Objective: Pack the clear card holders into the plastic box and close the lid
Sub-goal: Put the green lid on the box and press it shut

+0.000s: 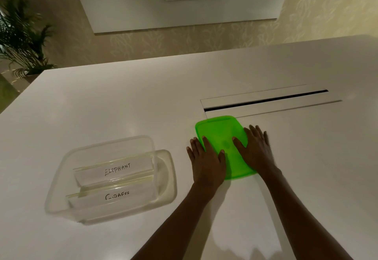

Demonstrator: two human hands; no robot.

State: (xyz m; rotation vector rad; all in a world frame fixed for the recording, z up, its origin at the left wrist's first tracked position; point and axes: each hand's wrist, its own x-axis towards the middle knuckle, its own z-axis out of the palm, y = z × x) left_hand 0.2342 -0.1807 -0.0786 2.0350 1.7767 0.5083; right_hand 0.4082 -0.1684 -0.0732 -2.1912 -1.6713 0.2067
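A clear plastic box [61, 180] stands open on the white table at the left. Inside it stand two clear card holders: one labelled ELEPHANT [114, 172] behind, one labelled GIRAFFE [114, 197] in front, partly hidden by the box wall. A bright green lid [222, 134] lies flat on the table to the right of the box. My left hand [206, 160] rests flat on the lid's left edge, fingers spread. My right hand [255, 149] lies flat on the lid's right side, fingers spread. Neither hand grips it.
A long cable slot with a flap [266, 101] is set into the white table [122, 100] just beyond the lid. A potted plant [20, 30] stands off the table's far left corner. A white cabinet [184, 1] stands against the far wall.
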